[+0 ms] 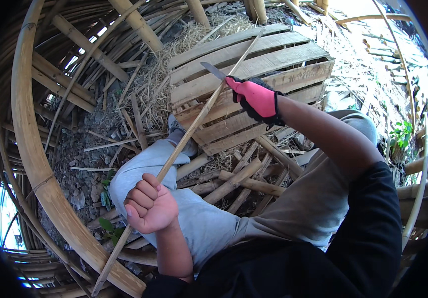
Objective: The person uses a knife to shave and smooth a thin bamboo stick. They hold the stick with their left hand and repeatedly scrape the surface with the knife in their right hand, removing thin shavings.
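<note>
Knife on bamboo strip, both hands engaged

Left hand (150, 204), bare, sits at lower centre-left of the frame, fist closed around a thin bamboo strip (194, 124). Strip runs diagonally from lower left, near a big curved bamboo pole (35, 164), up through the fist to the upper centre, where its tip crosses a wooden pallet (273, 59). Strip passes over the person's left knee, clad in light grey trousers (199, 223).

Right hand (257, 99), in a pink and black glove, sits at upper centre, clenched on the handle of a knife (213, 70). Handle is hidden inside the glove. Blade points toward the upper left and meets the strip just beside the gloved fingers; blade and strip appear to touch, edge angle not readable.

Surroundings: pallet lies tilted behind the right hand, filling the upper centre and right. Straw (194, 35) heaps at its upper left corner. Short bamboo offcuts (238, 181) lie in a pile between the knees, below the pallet. Loose slats and split poles scatter across the upper left. Small green plant (401, 134) at far right.
</note>
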### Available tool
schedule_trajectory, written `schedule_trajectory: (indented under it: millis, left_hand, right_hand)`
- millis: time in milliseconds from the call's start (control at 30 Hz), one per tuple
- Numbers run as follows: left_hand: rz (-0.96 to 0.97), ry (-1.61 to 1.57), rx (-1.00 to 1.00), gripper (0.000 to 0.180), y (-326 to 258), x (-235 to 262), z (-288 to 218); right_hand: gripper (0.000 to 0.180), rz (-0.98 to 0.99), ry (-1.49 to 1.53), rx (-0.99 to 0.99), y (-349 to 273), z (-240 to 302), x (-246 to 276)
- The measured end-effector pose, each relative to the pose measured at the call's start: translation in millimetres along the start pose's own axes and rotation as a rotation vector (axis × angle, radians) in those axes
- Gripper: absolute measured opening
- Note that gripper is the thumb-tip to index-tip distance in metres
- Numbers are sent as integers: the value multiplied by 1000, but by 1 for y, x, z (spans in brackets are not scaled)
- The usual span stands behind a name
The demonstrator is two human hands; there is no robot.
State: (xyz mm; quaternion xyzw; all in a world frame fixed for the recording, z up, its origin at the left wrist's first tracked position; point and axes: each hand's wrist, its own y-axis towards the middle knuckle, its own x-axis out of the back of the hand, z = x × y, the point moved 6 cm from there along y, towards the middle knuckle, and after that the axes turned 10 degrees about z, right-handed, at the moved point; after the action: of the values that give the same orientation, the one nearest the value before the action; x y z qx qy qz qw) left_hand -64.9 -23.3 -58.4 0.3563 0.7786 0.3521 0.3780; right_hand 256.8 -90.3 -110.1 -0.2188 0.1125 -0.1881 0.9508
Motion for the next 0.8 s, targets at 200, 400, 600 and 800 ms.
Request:
schedule_trajectory:
  millis: [200,400,600,800]
  left_hand:
    - [-20,17,-30,46,0,2,-1]
    - [-35,9,-7,47,0,-1,5]
    - [-24,10,-14,47,2,-1,6]
    - [-30,-12,-5,48,3,-3,4]
  right_hand:
    - [50,-74,-138,98,6,16,22]
    - [53,-5,-163,55,4,11,13]
    - [54,-147,3,70,11,17,18]
    - [53,-151,-1,98,11,17,33]
